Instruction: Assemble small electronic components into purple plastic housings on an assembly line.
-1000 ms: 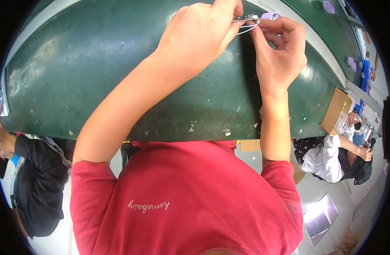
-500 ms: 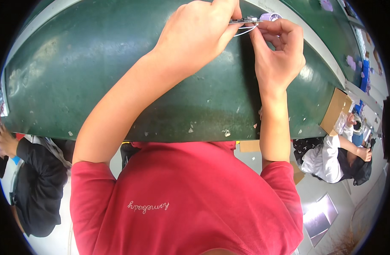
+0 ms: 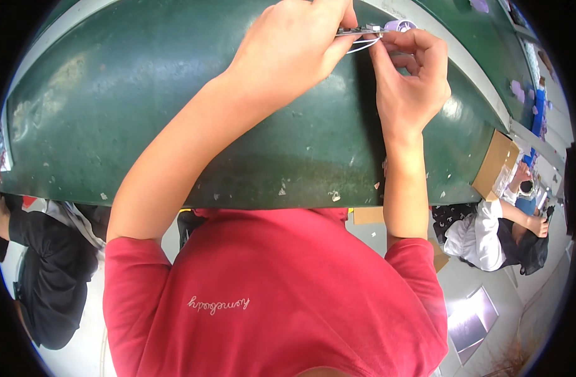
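At the far side of the green table [image 3: 288, 157], my left hand [image 3: 291, 47] grips a small circuit board [image 3: 366, 29] by its left end. The board is seen nearly edge-on, with small parts on its upper face. Thin white wires [image 3: 362, 45] loop below it. My right hand [image 3: 416, 85] is closed at the board's right end, thumb and index finger pinching the wires where they meet the board. Its other fingers are curled. Just behind those fingertips is a light purple round part [image 3: 401, 26] with a spoked face. The pinch point itself is partly hidden.
A cardboard box [image 3: 494, 162] stands at the table's right edge. Small pale scraps [image 3: 335, 196] lie along the near edge. A pale rail [image 3: 470, 69] borders the table's far right side. Co-workers sit at left [image 3: 49, 276] and right [image 3: 482, 232].
My hands, the board and the wires have hardly moved. The co-worker at left has shifted an arm lower and further left; the one at right has moved a hand slightly.
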Tool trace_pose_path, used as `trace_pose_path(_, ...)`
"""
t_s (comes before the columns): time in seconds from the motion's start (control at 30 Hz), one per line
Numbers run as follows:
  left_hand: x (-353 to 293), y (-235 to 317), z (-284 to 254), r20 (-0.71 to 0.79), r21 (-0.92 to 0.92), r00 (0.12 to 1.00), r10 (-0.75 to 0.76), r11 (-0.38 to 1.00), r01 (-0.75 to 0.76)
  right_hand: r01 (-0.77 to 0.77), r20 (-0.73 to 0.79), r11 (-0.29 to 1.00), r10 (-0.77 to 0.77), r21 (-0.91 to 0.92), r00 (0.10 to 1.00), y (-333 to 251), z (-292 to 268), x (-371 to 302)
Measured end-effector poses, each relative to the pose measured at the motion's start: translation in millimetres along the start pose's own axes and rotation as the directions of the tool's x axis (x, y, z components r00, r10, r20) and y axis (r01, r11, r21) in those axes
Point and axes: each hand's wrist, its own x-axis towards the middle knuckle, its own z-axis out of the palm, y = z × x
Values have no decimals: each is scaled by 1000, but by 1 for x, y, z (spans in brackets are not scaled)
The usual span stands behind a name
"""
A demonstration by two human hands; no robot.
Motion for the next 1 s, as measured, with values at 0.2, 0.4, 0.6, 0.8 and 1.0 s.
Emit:
trace_pose_path(0.2,-1,0,0,3,4,1000,8,1000,-8,14,-9,1000,-15,-20,1000,-1,0,0)
trace_pose_path(0.4,1,0,-1,12,-3,1000,3,1000,-3,-27,18,999,28,-46,999,-6,-4,1)
trace_pose_path(0.6,1,-1,0,4,-29,1000,28,999,-28,251,-42,889,-288,-382,957,-7,-8,10)
trace_pose_path(0.8,1,2,0,29,6,999,-43,999,43,248,51,882,-248,-402,967,0,-13,8)
trace_pose_path(1.0,6,-9,13,-152,-21,959,-238,971,237,226,119,873,-193,-432,974,-11,-13,12)
